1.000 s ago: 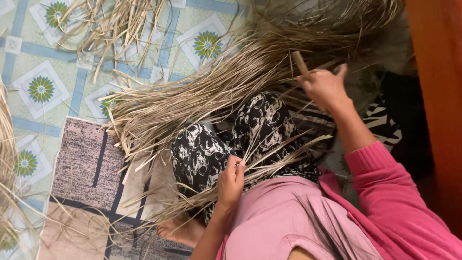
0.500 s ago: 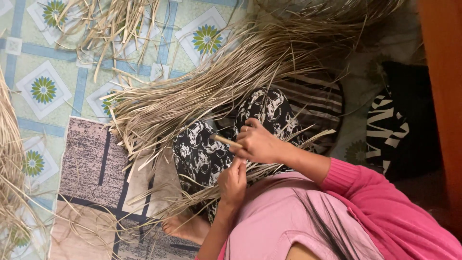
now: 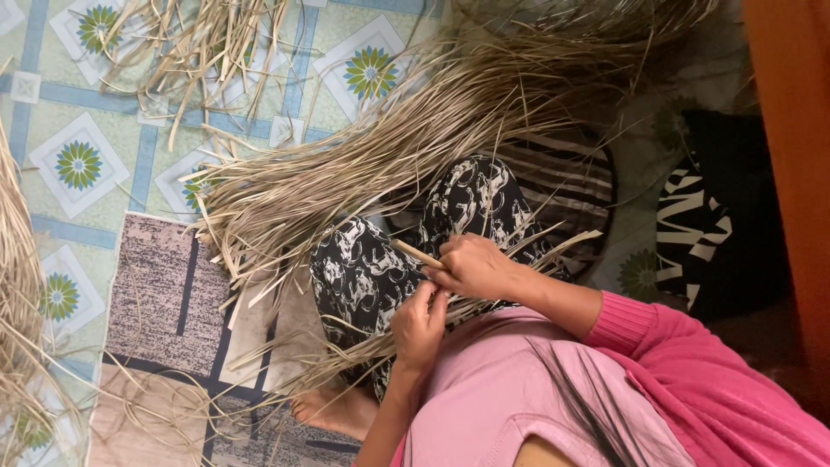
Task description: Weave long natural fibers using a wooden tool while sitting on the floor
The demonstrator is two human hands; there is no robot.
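My right hand (image 3: pixel 474 265) rests over my lap, closed on a flat tan strip (image 3: pixel 413 253) whose end pokes out to the left. Just below it, my left hand (image 3: pixel 420 325) pinches a thin bundle of dried strips (image 3: pixel 527 246) lying across my patterned black-and-white trousers (image 3: pixel 363 264). The two hands almost touch. A large sheaf of long dried strips (image 3: pixel 406 147) fans out from my knees across the floor.
A patterned floor covering (image 3: pixel 78 164) carries a loose pile of strips (image 3: pixel 207 43) at the top and more strips (image 3: pixel 17 285) along the left edge. A grey-brown mat (image 3: pixel 164 294) lies under my bare foot (image 3: pixel 333 406). A black-and-white cushion (image 3: pixel 718 225) and an orange wooden panel (image 3: pixel 791 130) are on the right.
My right hand, stretched out toward the upper right with a strip, has come back to my lap beside the left hand. The left hand has stayed on the bundle.
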